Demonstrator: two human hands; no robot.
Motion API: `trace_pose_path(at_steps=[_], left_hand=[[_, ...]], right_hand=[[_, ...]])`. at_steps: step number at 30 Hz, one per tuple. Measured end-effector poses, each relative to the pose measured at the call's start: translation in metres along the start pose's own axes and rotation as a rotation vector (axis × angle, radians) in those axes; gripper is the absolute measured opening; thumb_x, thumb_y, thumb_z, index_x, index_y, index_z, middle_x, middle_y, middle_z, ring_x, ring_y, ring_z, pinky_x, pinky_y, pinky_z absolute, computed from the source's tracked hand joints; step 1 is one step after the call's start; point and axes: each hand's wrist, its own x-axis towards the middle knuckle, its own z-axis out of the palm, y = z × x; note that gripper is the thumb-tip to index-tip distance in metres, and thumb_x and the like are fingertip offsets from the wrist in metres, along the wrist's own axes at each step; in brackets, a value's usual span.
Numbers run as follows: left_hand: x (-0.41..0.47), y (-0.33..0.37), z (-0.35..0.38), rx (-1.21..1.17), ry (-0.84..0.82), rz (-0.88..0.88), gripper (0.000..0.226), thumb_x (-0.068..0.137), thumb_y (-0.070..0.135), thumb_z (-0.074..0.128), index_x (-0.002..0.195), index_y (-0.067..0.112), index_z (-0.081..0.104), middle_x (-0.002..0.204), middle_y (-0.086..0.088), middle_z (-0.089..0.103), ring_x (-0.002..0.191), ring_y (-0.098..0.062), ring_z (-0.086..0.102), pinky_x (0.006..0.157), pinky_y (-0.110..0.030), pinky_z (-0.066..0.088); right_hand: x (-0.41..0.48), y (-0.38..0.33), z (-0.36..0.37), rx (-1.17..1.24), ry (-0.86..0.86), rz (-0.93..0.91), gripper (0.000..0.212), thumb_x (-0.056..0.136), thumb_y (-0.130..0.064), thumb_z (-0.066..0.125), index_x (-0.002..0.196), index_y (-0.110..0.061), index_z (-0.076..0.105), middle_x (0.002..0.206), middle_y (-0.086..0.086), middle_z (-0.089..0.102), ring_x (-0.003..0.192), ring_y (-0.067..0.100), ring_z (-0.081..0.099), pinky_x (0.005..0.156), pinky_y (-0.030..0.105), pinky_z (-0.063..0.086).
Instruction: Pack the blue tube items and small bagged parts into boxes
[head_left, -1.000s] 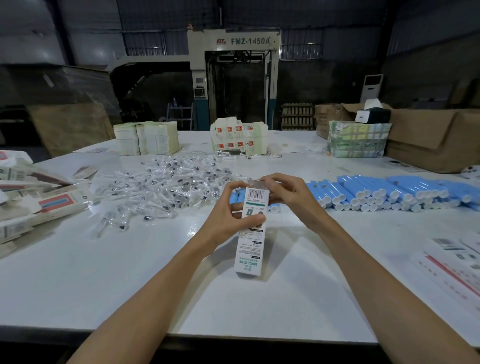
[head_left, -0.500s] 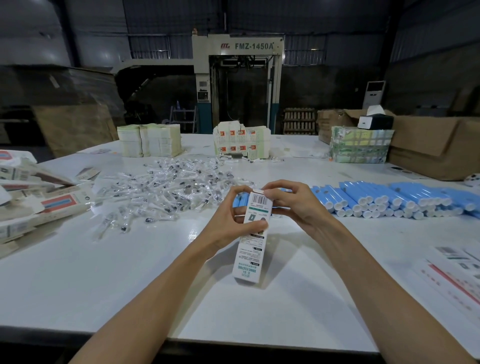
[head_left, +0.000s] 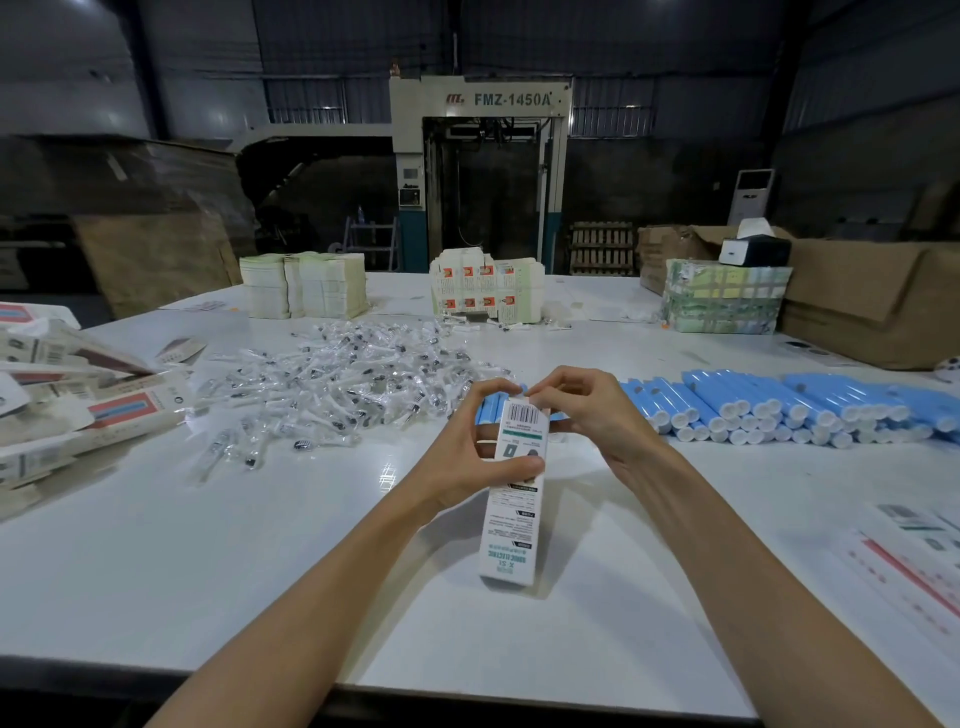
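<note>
Carton pile: printed boxes with a red and blue stripe (head_left: 78, 410) are lying in a loose heap at the far left of the white counter (head_left: 208, 545); their small print is too blurred to read.
Bagged parts: a spread heap of small clear bags (head_left: 337, 384) is lying left of centre; they are likely light, slippery and crinkly, so best pinched one at a time by the film.
Left hand: the left hand (head_left: 467, 457) is gripping the box at mid-height, thumb across the front, fingers curled behind.
Box: the tall narrow white box (head_left: 514, 493) is standing tilted, its lower end resting on the counter in the centre; thin card, probably light and easy to crush, so it is best held by the side walls, as here.
Right hand: the right hand (head_left: 587, 410) is pinching the box's top end with curled fingers, apparently working the flap.
Blue tubes: rows of blue tubes with white caps (head_left: 779, 415) are lying to the right; probably stiff, smooth and prone to rolling.
Writing: a barcode (head_left: 522, 414) is showing near the box top; teal upside-down print seems to read "SONIC ELECTRIC" and "X-S1"; the machine (head_left: 511, 98) behind is marked "FMZ-1450A".
</note>
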Motion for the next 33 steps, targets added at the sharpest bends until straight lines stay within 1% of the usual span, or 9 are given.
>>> trace_pose_path(at_steps=[3,6,9,12,17,21,28,31,33], left_hand=[[0.0,0.0,-0.001,0.003,0.016,-0.005,0.077,0.082,0.029,0.093,0.139,0.044,0.045,0.107,-0.006,0.082,0.095,-0.019,0.079,0.077,-0.028,0.062],[0.001,0.0,-0.001,-0.006,0.029,0.003,0.072,0.084,0.025,0.092,0.136,0.042,0.047,0.109,-0.005,0.082,0.096,-0.018,0.079,0.076,-0.027,0.062],[0.002,0.0,-0.003,-0.05,0.078,0.013,0.072,0.083,0.021,0.094,0.136,0.038,0.049,0.111,-0.007,0.082,0.101,-0.022,0.079,0.077,-0.031,0.063],[0.003,-0.002,-0.006,-0.106,0.11,0.005,0.074,0.082,0.02,0.095,0.138,0.038,0.051,0.111,-0.01,0.082,0.101,-0.027,0.08,0.077,-0.034,0.064],[0.003,-0.006,-0.008,-0.131,0.125,-0.008,0.076,0.081,0.02,0.096,0.139,0.035,0.05,0.111,-0.012,0.081,0.097,-0.028,0.08,0.075,-0.033,0.064],[0.003,-0.007,-0.008,-0.134,0.107,-0.016,0.074,0.08,0.024,0.097,0.136,0.035,0.049,0.11,-0.013,0.081,0.097,-0.031,0.081,0.075,-0.034,0.064],[0.002,-0.006,-0.006,-0.116,0.114,-0.012,0.066,0.082,0.023,0.096,0.129,0.037,0.051,0.11,-0.011,0.082,0.097,-0.028,0.081,0.075,-0.032,0.064],[0.002,-0.007,-0.005,-0.107,0.122,-0.003,0.066,0.084,0.023,0.094,0.132,0.035,0.05,0.111,-0.011,0.081,0.1,-0.027,0.079,0.078,-0.035,0.064],[0.002,-0.008,-0.004,-0.124,0.131,0.004,0.067,0.086,0.021,0.092,0.134,0.033,0.048,0.112,-0.011,0.08,0.103,-0.027,0.078,0.081,-0.036,0.064]], right_hand=[[0.0,0.001,-0.001,-0.058,-0.028,-0.047,0.008,0.095,-0.01,0.071,0.091,-0.006,0.077,0.089,0.007,0.079,0.09,0.017,0.076,0.069,0.025,0.059],[0.001,0.003,0.0,-0.071,-0.035,-0.071,0.011,0.096,-0.013,0.07,0.093,-0.01,0.079,0.093,0.005,0.079,0.093,0.019,0.076,0.074,0.028,0.061],[0.0,0.007,0.001,0.001,-0.066,-0.08,0.015,0.097,-0.017,0.069,0.104,-0.011,0.081,0.101,0.005,0.08,0.101,0.021,0.076,0.087,0.033,0.063],[-0.002,0.013,0.01,0.04,-0.01,-0.113,0.019,0.095,-0.016,0.075,0.113,-0.015,0.078,0.104,0.002,0.08,0.103,0.019,0.075,0.089,0.033,0.061],[-0.002,0.022,0.021,0.07,0.07,-0.163,0.018,0.091,-0.012,0.08,0.109,-0.014,0.079,0.104,0.003,0.08,0.101,0.021,0.076,0.085,0.035,0.061],[-0.003,0.025,0.019,0.062,0.06,-0.167,0.017,0.091,-0.015,0.08,0.107,-0.017,0.082,0.103,0.003,0.081,0.099,0.024,0.077,0.089,0.041,0.062],[-0.001,0.026,0.018,0.062,0.076,-0.175,0.013,0.09,-0.013,0.08,0.103,-0.011,0.082,0.098,0.006,0.081,0.096,0.025,0.078,0.087,0.041,0.063],[-0.002,0.031,0.023,0.055,0.086,-0.185,0.013,0.093,-0.015,0.078,0.105,-0.013,0.081,0.1,0.004,0.081,0.097,0.024,0.077,0.088,0.039,0.062],[-0.001,0.035,0.027,0.064,0.091,-0.185,0.017,0.096,-0.018,0.075,0.112,-0.015,0.079,0.106,0.003,0.08,0.103,0.024,0.075,0.091,0.037,0.061]])
